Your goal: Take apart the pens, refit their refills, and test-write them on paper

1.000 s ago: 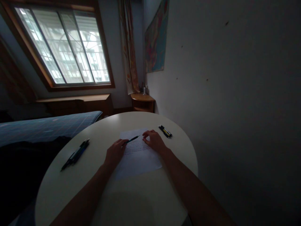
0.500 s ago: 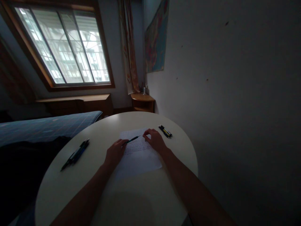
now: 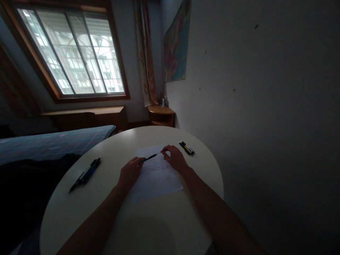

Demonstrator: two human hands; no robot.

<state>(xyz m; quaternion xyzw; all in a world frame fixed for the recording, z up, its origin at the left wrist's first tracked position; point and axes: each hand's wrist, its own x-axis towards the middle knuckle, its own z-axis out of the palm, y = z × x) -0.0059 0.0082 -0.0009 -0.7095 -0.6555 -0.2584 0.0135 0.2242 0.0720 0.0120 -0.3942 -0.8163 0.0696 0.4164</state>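
Note:
My left hand [image 3: 130,172] is closed around the rear part of a dark pen [image 3: 151,157], held above a sheet of paper [image 3: 156,182] with lines of handwriting. From the pen's front end a thin pale rod, which looks like a pen refill [image 3: 158,153], reaches to my right hand [image 3: 173,157]. The thumb and forefinger of my right hand pinch the far end of that rod. A small dark bit shows at those fingertips, too small to make out. The right wrist lies over the paper's right side.
The round white table [image 3: 79,216] holds a bunch of pens [image 3: 85,175] at the left and a smaller group of black and yellow pens [image 3: 187,148] at the far right. A bed [image 3: 55,141] adjoins it on the left; a wall [image 3: 255,141] rises on the right.
Both hands and the pen stay almost where they were. A small dark bit shows more plainly at the right fingertips.

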